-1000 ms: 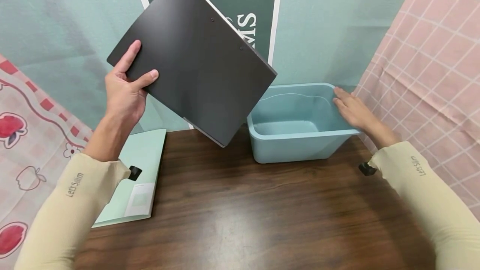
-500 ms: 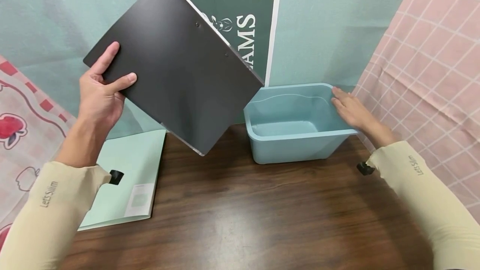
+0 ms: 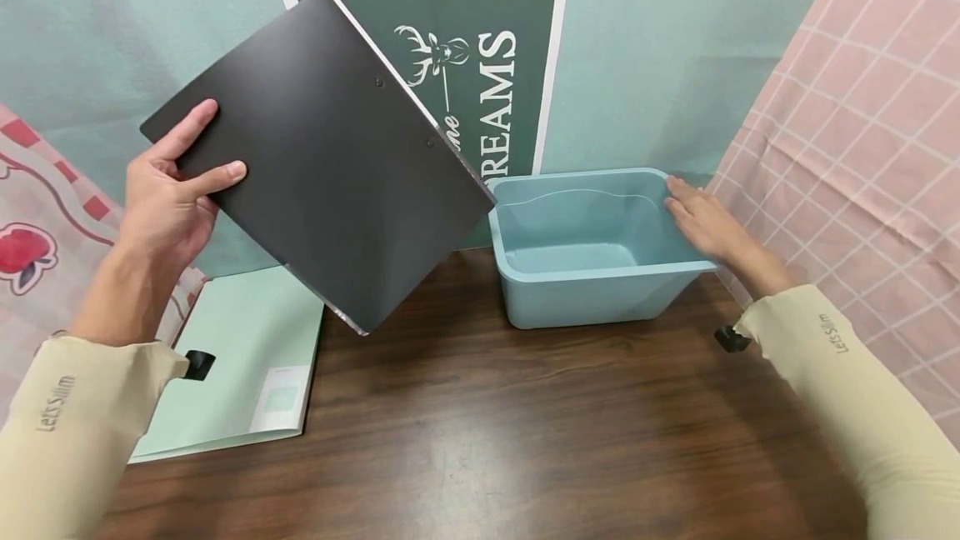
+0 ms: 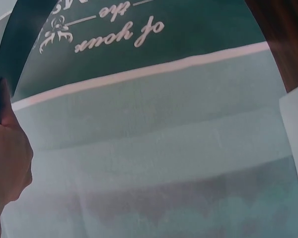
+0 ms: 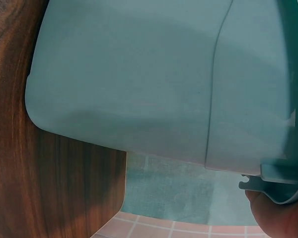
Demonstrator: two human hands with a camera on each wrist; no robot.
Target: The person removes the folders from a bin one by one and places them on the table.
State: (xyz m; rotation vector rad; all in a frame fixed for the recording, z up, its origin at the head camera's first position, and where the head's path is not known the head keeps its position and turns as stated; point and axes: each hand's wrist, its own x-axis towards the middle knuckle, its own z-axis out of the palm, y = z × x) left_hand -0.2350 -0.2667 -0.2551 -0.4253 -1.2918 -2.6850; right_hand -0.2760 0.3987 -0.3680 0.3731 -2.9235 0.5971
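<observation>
In the head view my left hand (image 3: 167,194) holds a dark grey clipboard (image 3: 322,169) by its left corner, thumb and a finger lying on the face toward me. Two small rivets show near its upper right edge. The board is raised and tilted above the table, its right corner overlapping the left rim of a blue plastic bin (image 3: 600,298). The left wrist view shows the hand (image 4: 10,163) at the board's dark edge (image 4: 20,44). My right hand (image 3: 705,219) rests on the bin's right rim with fairly straight fingers; the right wrist view shows the bin's outer wall (image 5: 139,84).
A pale green folder (image 3: 232,340) with a white label lies on the left of the brown wooden table (image 3: 480,423). Green cloth (image 3: 637,48) with printed lettering hangs behind. Pink checked cloth (image 3: 862,148) stands at the right, fruit-patterned cloth (image 3: 45,190) at the left.
My left hand has moved left and somewhat down with the clipboard, uncovering more of the bin's left side and the printed lettering. The right hand stays on the rim.
</observation>
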